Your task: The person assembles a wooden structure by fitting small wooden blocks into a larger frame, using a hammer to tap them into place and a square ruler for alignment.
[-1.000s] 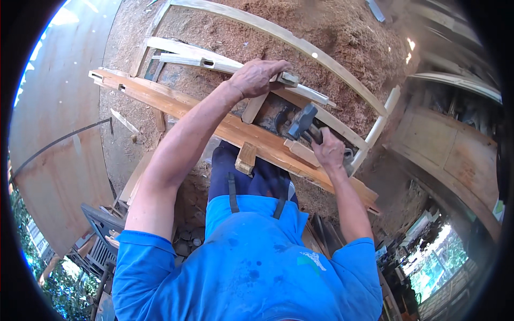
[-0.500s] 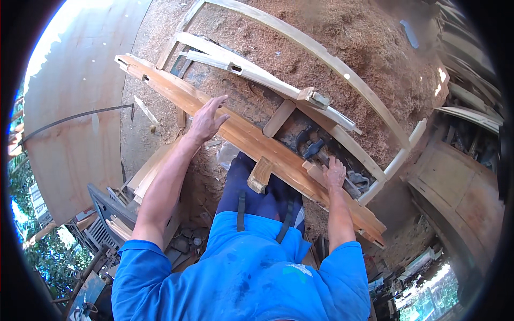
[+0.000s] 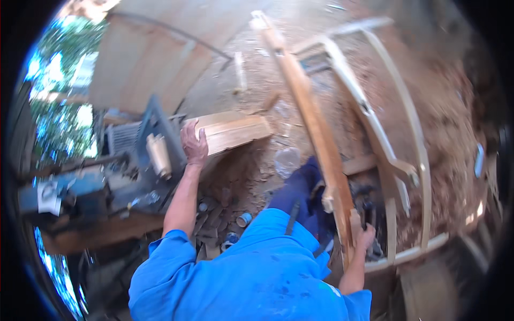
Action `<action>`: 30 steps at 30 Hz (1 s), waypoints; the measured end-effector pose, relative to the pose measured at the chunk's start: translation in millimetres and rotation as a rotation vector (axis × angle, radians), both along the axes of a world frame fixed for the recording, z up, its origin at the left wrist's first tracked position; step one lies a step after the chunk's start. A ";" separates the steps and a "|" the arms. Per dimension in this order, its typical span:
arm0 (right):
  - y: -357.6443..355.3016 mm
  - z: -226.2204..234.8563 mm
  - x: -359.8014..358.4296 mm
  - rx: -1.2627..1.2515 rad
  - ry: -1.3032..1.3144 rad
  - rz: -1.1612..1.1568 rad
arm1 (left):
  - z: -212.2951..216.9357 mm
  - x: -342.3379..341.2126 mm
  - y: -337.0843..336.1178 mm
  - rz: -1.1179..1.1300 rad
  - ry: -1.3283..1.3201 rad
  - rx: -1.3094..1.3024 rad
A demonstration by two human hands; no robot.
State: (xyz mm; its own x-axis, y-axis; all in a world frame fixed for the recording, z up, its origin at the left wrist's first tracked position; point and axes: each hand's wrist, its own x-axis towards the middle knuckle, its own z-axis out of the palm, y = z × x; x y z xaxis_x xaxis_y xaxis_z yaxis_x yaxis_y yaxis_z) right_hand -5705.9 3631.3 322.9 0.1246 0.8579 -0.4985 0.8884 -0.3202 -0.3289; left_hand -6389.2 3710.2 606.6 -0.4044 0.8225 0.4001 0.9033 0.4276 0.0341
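My left hand (image 3: 194,143) is beside the near end of a stack of pale wooden boards (image 3: 235,131), fingers apart; whether it touches them is unclear. At the near end of a long reddish-brown timber (image 3: 313,115) with a slot cut near its far end is my right hand (image 3: 365,238). It lies close to a small wood block (image 3: 355,224) on the timber and a dark tool (image 3: 368,211); blur hides what its fingers do. A short wood piece (image 3: 327,200) juts from the timber's left side, by my legs.
Right of the timber lies a curved pale wooden frame (image 3: 409,107) on sawdust-covered ground. A large plywood sheet (image 3: 155,59) stands at far left. Left of my left hand are a dark bench (image 3: 64,195) and wood offcuts (image 3: 158,155). Small cans (image 3: 244,219) lie among scraps.
The view has swung left. My left hand has left the long timber and is now by the board stack. My right hand stays near the timber's near end.
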 end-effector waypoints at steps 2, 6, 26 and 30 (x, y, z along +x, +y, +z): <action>-1.5 14.1 -2.0 -0.141 -0.009 -0.024 | 33.1 -47.7 -59.0 0.242 0.128 0.083; 11.0 5.9 -7.1 -0.340 0.140 0.109 | 70.7 -130.7 -178.2 0.801 0.078 0.126; 100.4 103.0 1.7 -0.469 0.649 -0.042 | 8.6 -123.6 -133.3 0.178 0.440 -0.097; 115.1 75.7 -31.4 -0.334 0.547 0.055 | 28.6 -196.6 -194.4 0.956 -0.197 -0.111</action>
State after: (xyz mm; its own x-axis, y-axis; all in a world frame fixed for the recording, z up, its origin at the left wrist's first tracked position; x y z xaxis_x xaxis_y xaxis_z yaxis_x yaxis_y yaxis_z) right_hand -5737.3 3746.4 398.6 -0.2636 0.6430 -0.7191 0.6384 -0.4426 -0.6298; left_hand -6585.8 3515.8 635.2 -0.9706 0.1427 0.1939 0.1574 0.9856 0.0624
